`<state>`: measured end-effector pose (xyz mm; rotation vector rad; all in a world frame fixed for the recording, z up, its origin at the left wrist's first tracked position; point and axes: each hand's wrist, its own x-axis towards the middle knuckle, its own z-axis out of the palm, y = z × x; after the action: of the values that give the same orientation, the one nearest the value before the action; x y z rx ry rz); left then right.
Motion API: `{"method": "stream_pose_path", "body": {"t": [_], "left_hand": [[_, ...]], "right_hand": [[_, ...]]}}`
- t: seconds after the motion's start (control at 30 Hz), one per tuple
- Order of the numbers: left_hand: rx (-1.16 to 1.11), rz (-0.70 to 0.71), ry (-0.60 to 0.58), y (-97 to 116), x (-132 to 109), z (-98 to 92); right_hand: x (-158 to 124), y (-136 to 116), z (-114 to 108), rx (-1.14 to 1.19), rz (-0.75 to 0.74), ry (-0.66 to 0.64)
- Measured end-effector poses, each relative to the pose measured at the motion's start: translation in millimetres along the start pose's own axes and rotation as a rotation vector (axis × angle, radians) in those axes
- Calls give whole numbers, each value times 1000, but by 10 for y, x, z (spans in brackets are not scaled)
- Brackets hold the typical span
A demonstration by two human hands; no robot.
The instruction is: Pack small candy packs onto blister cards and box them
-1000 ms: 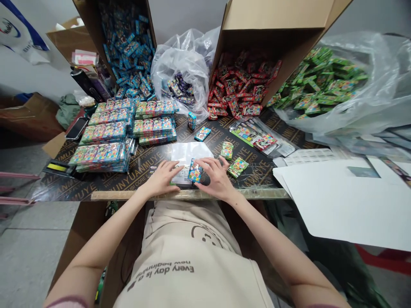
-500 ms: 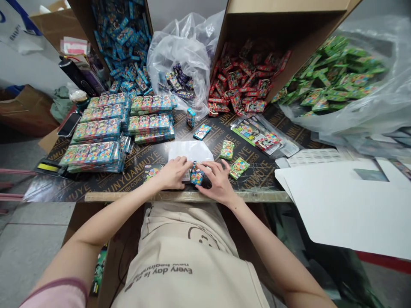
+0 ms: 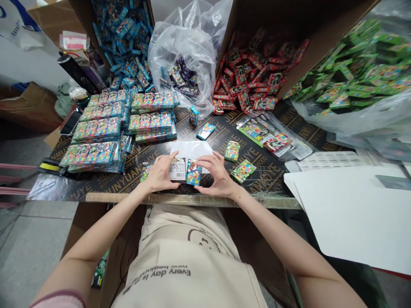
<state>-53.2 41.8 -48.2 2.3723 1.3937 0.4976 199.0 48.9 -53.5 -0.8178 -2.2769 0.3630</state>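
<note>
On the black table in front of me, a small blue printed box [image 3: 193, 173] lies beside a grey-white panel with a barcode [image 3: 178, 171]. My left hand [image 3: 162, 173] curves round the barcode panel, thumb at its lower edge and forefinger at its upper edge. From the other side, my right hand [image 3: 214, 173] holds the blue box between thumb and fingertips at its right edge. Part of a colourful printed card [image 3: 146, 171] shows left of my left hand, the rest hidden. A white sheet [image 3: 191, 149] lies just beyond both hands.
Two green packs [image 3: 232, 151] and two blue boxes [image 3: 205, 131] lie loose nearby. Stacked multi-packs [image 3: 93, 152] stand left. Behind are cartons of blue boxes [image 3: 128, 34] and red boxes [image 3: 253, 72], plus bags of purple boxes [image 3: 183, 77] and green packs [image 3: 356, 72]. White boards [image 3: 349, 209] overhang at right.
My left hand has moved left and opened wider, uncovering the barcode panel. The blue box has shifted slightly left against it, with my right hand at its side. The view has shifted a little.
</note>
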Motion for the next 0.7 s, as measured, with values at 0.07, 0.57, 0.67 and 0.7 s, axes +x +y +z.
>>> {"method": "stream_pose_path", "body": {"t": [0.07,0.57,0.67,0.7], "left_hand": [[2,-20,-23,-19,27,-40],[-16,18,-19,-30,198,-187],[-41,-35,49,-64,257,-218],[-54,-39,63,-75,276,-228]], "right_hand": [[42,-8,-17,-23,9,-25],[329,226,44,91,5,-49],[363,177,60,9,141,89],[376,152,62,14,163,87]]}}
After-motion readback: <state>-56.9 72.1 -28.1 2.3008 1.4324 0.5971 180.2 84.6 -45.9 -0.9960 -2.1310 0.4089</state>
